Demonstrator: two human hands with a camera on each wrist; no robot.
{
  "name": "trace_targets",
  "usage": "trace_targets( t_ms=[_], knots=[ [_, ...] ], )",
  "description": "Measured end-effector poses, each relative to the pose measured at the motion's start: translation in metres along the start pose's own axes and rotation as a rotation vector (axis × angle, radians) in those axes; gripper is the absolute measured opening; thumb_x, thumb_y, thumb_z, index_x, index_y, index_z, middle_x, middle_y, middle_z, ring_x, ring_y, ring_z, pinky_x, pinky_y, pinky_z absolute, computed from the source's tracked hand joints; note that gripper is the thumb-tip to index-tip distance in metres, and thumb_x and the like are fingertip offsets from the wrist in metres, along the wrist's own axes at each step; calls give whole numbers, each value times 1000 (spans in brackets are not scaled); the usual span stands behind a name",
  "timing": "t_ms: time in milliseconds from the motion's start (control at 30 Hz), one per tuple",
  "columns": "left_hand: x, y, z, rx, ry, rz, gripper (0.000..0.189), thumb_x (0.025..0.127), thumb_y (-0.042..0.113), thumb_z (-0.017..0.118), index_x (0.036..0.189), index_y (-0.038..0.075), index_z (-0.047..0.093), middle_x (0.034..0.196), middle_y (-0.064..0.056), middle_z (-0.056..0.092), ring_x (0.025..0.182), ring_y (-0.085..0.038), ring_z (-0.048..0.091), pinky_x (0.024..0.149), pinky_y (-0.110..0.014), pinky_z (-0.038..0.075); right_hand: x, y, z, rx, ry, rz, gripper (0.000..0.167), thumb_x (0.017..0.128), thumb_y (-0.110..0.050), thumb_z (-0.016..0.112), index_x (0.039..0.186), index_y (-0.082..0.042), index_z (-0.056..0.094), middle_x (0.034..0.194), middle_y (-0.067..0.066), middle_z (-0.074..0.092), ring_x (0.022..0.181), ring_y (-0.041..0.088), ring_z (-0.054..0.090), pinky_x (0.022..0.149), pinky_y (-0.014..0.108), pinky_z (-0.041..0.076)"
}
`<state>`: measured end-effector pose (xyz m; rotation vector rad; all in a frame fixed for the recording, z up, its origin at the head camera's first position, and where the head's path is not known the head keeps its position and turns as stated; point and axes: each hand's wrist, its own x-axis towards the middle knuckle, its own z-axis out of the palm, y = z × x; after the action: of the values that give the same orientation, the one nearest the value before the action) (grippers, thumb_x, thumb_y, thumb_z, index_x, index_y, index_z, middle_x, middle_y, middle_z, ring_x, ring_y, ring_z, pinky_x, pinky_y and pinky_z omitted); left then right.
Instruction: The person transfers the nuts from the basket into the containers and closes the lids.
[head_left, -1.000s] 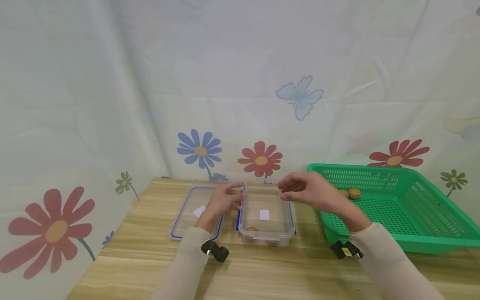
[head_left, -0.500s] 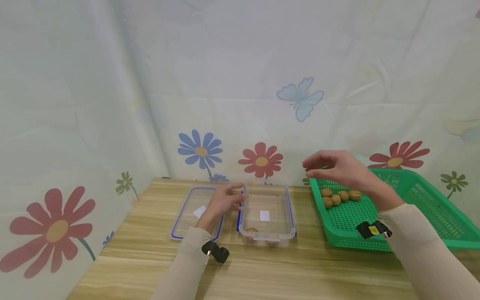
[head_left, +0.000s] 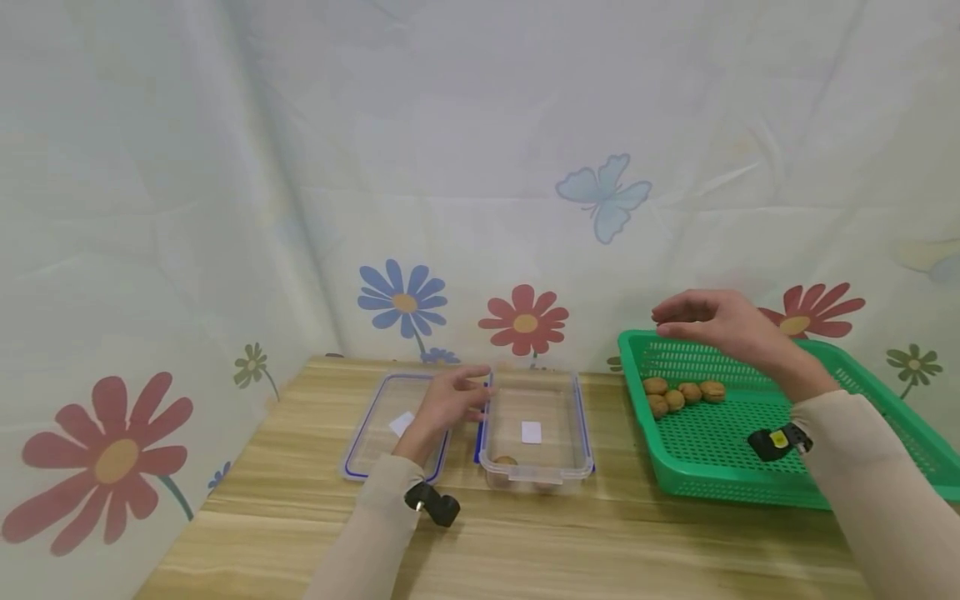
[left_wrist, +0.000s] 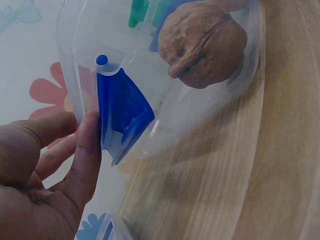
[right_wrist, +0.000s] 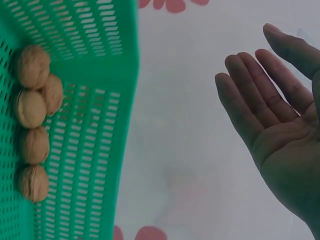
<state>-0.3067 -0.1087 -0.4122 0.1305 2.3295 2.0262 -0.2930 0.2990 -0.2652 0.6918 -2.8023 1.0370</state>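
My left hand (head_left: 448, 402) pinches the left rim of a clear plastic food container (head_left: 536, 475), its fingers beside the blue side latch (left_wrist: 120, 107). A walnut (left_wrist: 202, 45) lies inside near the container's front, with part of another showing at the edge of the left wrist view. Raised above the back of a green plastic basket (head_left: 742, 487), my right hand (head_left: 731, 325) holds nothing, and its fingers are loosely extended in the right wrist view. Several walnuts (head_left: 675, 401) are gathered in the basket's left back corner.
Left of the container, a clear lid (head_left: 367, 450) with a blue seal lies on the wooden table (head_left: 517, 546), partly behind my left hand. A white label (head_left: 531, 432) shows in the container. A flowered curtain (head_left: 465, 208) hangs behind the table.
My right hand has moved right and up from beside the container to above the basket, uncovering the walnuts there. The left hand has stayed at the container's rim.
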Motion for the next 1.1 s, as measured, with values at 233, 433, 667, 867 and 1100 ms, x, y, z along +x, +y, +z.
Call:
trace_targets(
  t_ms=[233, 433, 667, 867, 1100],
  knots=[
    [-1, 0, 0, -10, -1, 18, 49, 97, 4, 76, 145, 0, 63, 113, -22, 72, 93, -29, 73, 70, -32, 66, -3, 25, -7, 3, -15, 56, 47, 104, -40, 71, 139, -9, 67, 134, 13, 70, 121, 22, 64, 97, 35, 56],
    [-2, -1, 0, 6, -5, 28, 49, 98, 4, 75, 145, 0, 62, 115, -23, 72, 102, -39, 72, 72, -33, 67, -4, 43, -9, 2, -33, 99, 51, 104, -41, 70, 141, -6, 65, 135, 15, 69, 125, 35, 62, 103, 59, 53],
    [-3, 0, 0, 17, -5, 32, 48, 99, 5, 74, 145, -1, 62, 115, -23, 72, 102, -38, 72, 74, -35, 67, -7, 62, -8, -29, -51, 100, 46, 106, -34, 70, 139, -2, 66, 133, 18, 69, 122, 39, 63, 99, 56, 57],
    [-3, 0, 1, 20, 2, 23, 48, 99, 5, 75, 145, 0, 62, 115, -22, 72, 101, -34, 73, 74, -34, 67, -9, 83, -6, -42, -73, 105, 47, 106, -29, 70, 141, 2, 63, 133, 19, 68, 122, 39, 63, 96, 50, 59],
    [-3, 0, 0, 13, 6, 18, 48, 99, 5, 75, 145, 2, 64, 116, -22, 72, 102, -36, 72, 73, -34, 67, -14, 101, -8, -45, -90, 121, 47, 107, -28, 68, 142, 3, 62, 134, 22, 67, 121, 41, 63, 97, 56, 57]
  ],
)
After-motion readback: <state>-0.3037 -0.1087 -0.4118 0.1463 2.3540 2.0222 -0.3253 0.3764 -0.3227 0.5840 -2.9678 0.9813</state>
